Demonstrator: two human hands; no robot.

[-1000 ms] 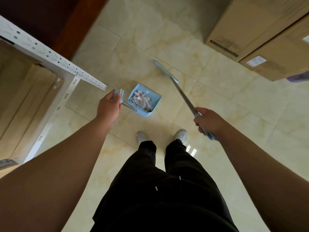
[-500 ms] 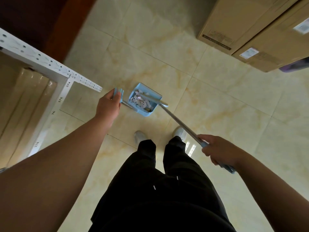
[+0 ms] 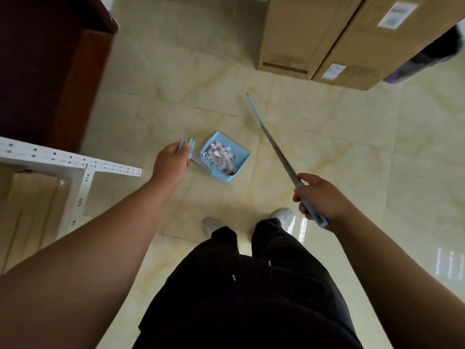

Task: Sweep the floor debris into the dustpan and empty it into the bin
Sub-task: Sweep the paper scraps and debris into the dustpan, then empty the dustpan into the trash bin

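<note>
Nearest, your right hand (image 3: 319, 197) has its fingers wrapped round the broom pole (image 3: 274, 143), which slants away forward-left. Further out, your left hand (image 3: 171, 163) clamps the handle of the dustpan (image 3: 242, 157). The loaded pan lies just right of those fingers. No bin shows.

The left hand (image 3: 171, 163) is closing over the top of the dustpan handle (image 3: 186, 145) and hiding its own fingers there, while the right hand (image 3: 318, 197) is covering the grip of the broom pole (image 3: 274, 144), whose far end is blurring too thin to tell its head. The cardboard boxes (image 3: 314, 34) are running off the top and right edges, their labels (image 3: 333, 71) smearing past reading, and a dark object (image 3: 427, 56) is getting cut by the right edge. The black trousers (image 3: 251, 285) are hiding most of both shoes (image 3: 208, 225), and the scraps (image 3: 220, 154) in the dustpan (image 3: 241, 151) are showing too small to identify.
</note>
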